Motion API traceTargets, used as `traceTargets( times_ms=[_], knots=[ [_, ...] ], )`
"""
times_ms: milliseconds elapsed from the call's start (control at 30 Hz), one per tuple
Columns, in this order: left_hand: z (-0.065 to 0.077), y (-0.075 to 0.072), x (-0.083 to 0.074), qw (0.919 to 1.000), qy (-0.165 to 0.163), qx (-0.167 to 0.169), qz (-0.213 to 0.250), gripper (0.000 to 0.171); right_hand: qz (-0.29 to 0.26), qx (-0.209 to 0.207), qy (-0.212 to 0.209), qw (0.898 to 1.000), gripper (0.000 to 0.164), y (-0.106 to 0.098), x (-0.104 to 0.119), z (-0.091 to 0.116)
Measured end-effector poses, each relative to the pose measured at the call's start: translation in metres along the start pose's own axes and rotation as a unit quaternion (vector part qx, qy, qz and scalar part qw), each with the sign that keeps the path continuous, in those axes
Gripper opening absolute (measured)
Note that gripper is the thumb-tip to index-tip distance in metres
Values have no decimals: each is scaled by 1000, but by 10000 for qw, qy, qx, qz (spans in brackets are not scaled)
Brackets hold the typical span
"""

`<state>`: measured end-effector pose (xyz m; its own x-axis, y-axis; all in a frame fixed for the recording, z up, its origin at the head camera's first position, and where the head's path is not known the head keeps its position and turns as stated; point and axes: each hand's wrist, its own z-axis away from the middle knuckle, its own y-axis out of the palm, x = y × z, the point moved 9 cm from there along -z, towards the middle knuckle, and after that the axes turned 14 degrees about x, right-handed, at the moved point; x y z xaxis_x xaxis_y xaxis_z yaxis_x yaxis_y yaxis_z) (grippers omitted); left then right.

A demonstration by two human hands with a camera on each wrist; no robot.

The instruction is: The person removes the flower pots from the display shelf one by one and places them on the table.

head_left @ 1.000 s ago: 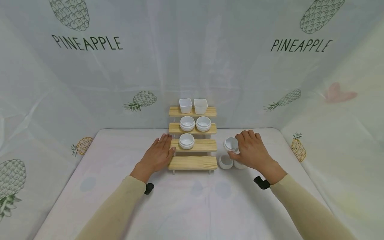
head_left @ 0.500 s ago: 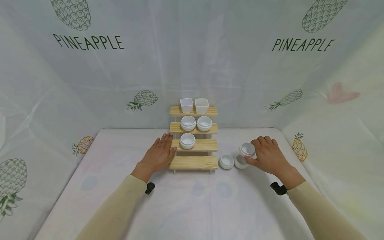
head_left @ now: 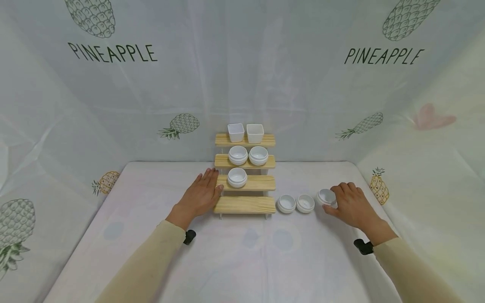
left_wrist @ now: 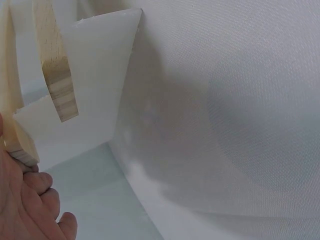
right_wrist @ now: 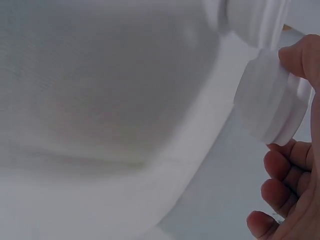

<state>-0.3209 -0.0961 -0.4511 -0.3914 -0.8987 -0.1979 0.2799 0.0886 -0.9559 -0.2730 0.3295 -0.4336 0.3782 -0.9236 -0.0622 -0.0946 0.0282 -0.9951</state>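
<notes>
A stepped wooden stand (head_left: 244, 205) with several shelves stands at the table's middle back. My left hand (head_left: 198, 195) lies with straight fingers along the stand's left side, its thumb at the end of a lower shelf. In the left wrist view, that hand touches a shelf end (left_wrist: 22, 145). To the right of the stand, my right hand (head_left: 352, 206) pinches a small white round bowl (head_left: 326, 196) between thumb and fingers. The right wrist view shows the ridged side of this bowl (right_wrist: 267, 97). Two similar bowls, a near one (head_left: 286, 204) and another (head_left: 305, 203), sit left of it.
Two square white cups (head_left: 235, 132) stand on the top shelf. Two round bowls (head_left: 259, 155) occupy the shelf below, and one bowl (head_left: 237, 177) the shelf under that. A pale cloth covers the table (head_left: 242, 261); a pineapple-print curtain (head_left: 242, 75) hangs behind.
My right hand has carried the bowl to the right and down, from above the other two to beside them in a row. The left hand stays at the stand.
</notes>
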Motion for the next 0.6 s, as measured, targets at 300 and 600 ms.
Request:
traceTargets(
  times_ms=[300,600],
  knots=[
    [-1,1,1,10000,-40,59,-38,72,-86,140,21,9999,57,24,-3,4],
    [0,0,0,10000,-17,13,-14,72,-173,144,76,9997,57,37,-5,3]
  ],
)
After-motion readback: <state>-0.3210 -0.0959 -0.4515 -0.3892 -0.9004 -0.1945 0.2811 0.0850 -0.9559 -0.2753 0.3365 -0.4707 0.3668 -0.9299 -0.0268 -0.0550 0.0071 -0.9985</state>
